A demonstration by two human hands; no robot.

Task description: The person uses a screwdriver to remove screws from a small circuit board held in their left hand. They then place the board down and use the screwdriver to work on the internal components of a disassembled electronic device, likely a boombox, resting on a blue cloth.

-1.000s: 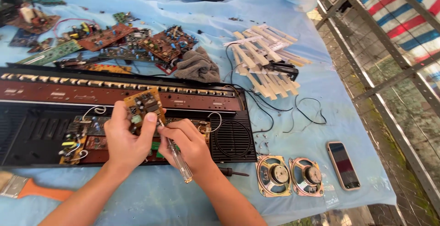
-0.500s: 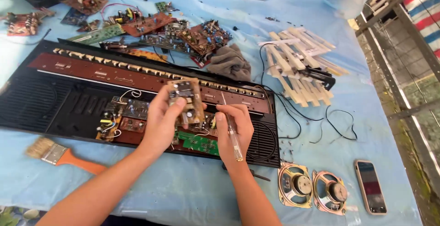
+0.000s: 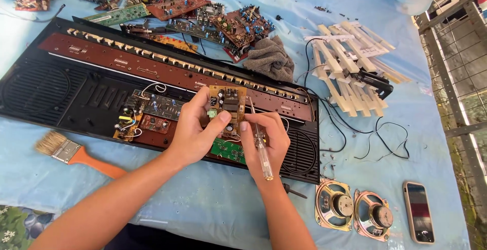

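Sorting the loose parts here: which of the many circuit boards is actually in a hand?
The small tan board, lifted by the left hand above the black keyboard case; the others lie flat.

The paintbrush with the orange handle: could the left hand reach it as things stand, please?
Probably not at once: the left hand grips a small circuit board over the black keyboard case. The paintbrush lies uncovered on the blue cloth beside that forearm.

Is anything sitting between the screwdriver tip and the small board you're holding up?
Nothing visible does. The left hand holds the small circuit board tilted up over the open black keyboard case. The right hand holds the clear-handled screwdriver, its shaft running straight up to the board's right edge; the tip itself is too small to make out.
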